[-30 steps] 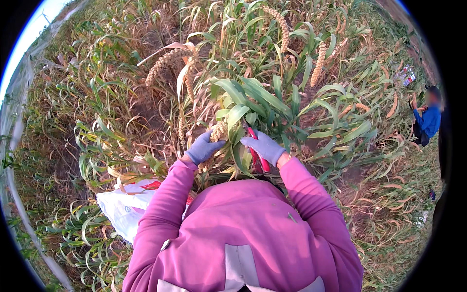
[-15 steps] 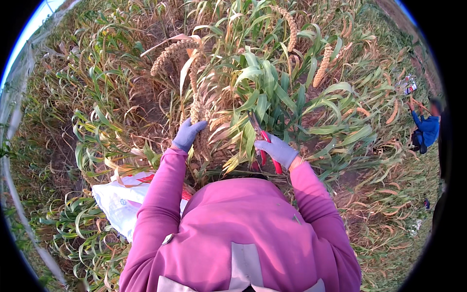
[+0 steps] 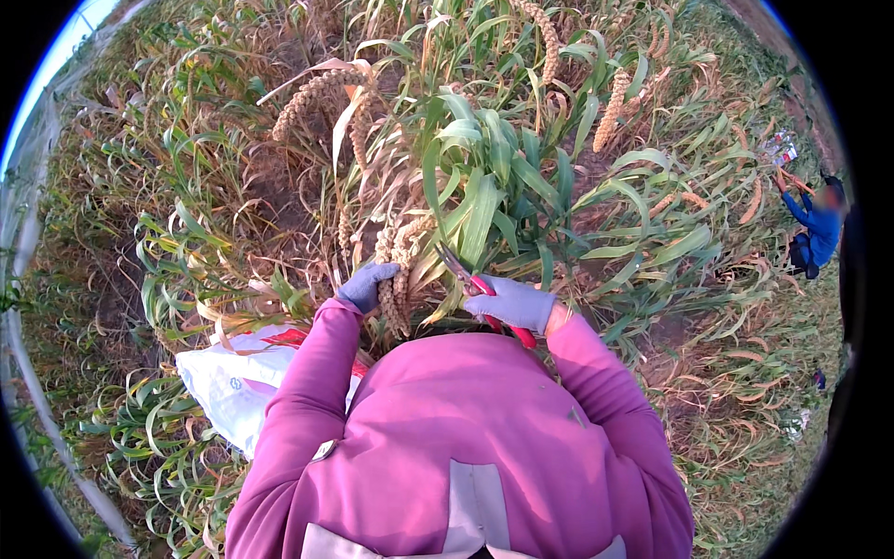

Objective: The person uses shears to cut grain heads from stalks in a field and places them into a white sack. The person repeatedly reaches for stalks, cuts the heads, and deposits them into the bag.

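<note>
My left hand [image 3: 371, 285], in a grey-purple glove, is closed around a bunch of tan millet heads [image 3: 400, 296] that hang down in front of my chest. Some of its fingers are hidden behind them. To its right, my gloved right hand [image 3: 512, 305] grips red-handled pruning shears [image 3: 482, 287]. Their metal blades point up and left, close to the millet heads and apart from each other only slightly. Broad green leaves [image 3: 484, 210] stand just beyond the blades. Further off, a curved millet head [image 3: 312, 98] droops from a dry stalk.
A white and red woven sack [image 3: 233, 377] lies on the left beside my forearm. More millet heads [image 3: 612, 112] hang at the upper right among dense stalks. A person in blue [image 3: 819, 228] works at the far right edge.
Both hands have come slightly lower and nearer my body. The shears have tilted further left, toward the millet heads in my left hand.
</note>
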Demonstrator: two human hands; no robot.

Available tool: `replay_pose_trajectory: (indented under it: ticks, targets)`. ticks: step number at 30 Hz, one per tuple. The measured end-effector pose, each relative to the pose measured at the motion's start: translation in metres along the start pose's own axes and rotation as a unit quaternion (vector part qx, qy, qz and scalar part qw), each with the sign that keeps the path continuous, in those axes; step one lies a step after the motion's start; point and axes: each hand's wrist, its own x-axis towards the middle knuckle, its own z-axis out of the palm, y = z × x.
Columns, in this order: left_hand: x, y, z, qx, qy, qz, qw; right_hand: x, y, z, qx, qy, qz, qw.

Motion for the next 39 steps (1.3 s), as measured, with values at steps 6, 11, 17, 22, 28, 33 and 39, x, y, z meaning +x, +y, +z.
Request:
replay_pose_trajectory:
  ticks: [6,11,17,22,28,33,39]
  targets:
    - [-0.065,-0.010,0.024,-0.064,-0.033,0.045,0.996,0.013,0.013,0.015,-0.158,-0.005,-0.021,0.987]
    - [-0.078,-0.014,0.004,-0.030,-0.062,0.036,0.997,0.018,-0.022,0.029,-0.227,-0.020,-0.070,0.971]
    - [-0.090,-0.001,0.015,0.010,0.005,0.078,0.997,0.018,-0.012,0.034,-0.210,0.022,-0.098,0.973]
    - [-0.085,0.004,0.017,0.021,0.012,0.098,0.995,0.021,0.014,0.020,-0.040,0.132,-0.097,0.986]
    - [-0.155,0.037,0.033,-0.064,0.068,0.374,0.922,0.018,0.030,-0.002,0.125,0.178,-0.083,0.973]
    - [-0.282,0.047,0.028,-0.092,0.213,0.567,0.790,0.030,0.031,0.001,0.167,0.148,-0.093,0.970]
    - [-0.372,-0.040,-0.034,-0.156,0.506,0.559,0.638,0.054,0.016,0.004,0.169,0.081,-0.109,0.976]
